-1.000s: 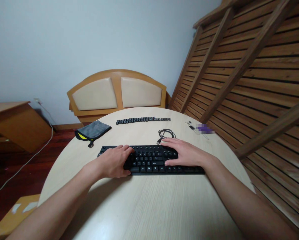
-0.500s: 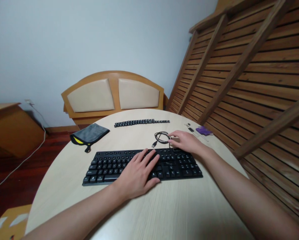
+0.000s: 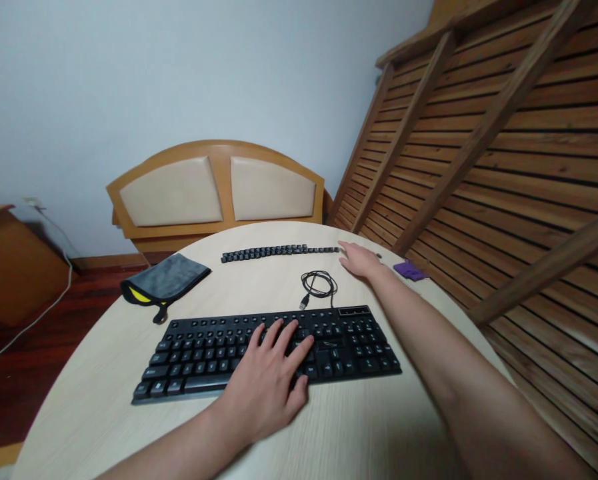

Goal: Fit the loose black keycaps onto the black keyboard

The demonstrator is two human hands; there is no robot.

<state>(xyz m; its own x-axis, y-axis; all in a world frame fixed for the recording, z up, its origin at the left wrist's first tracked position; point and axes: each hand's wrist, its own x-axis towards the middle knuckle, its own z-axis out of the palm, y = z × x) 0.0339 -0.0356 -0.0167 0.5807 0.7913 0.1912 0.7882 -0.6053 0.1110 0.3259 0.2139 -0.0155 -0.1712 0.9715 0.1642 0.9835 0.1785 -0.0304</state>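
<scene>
A black keyboard (image 3: 209,383) lies on the pale round table (image 3: 369,427). Across its keys, right of the middle, rests my left hand (image 3: 269,373) with fingers spread. My right hand (image 3: 361,259) reaches to the far side, its fingers apart, close to the right end of a row of loose black keycaps (image 3: 263,253). Whether its fingertips touch the last keycap I cannot tell. Between keyboard and keycaps lies the coiled black USB cable (image 3: 319,293), its plug showing; neither hand is on it.
A grey cloth (image 3: 171,279) with black edging and a yellow underside lies at the table's left. To the right is a purple item (image 3: 410,270), partly beyond my right forearm. A slatted wooden panel (image 3: 479,200) leans along the right side, and a headboard (image 3: 219,187) stands behind.
My right hand has moved away from the cable and keyboard's back edge to the end of the keycap row. My left hand stays on the keyboard. The view has shifted slightly.
</scene>
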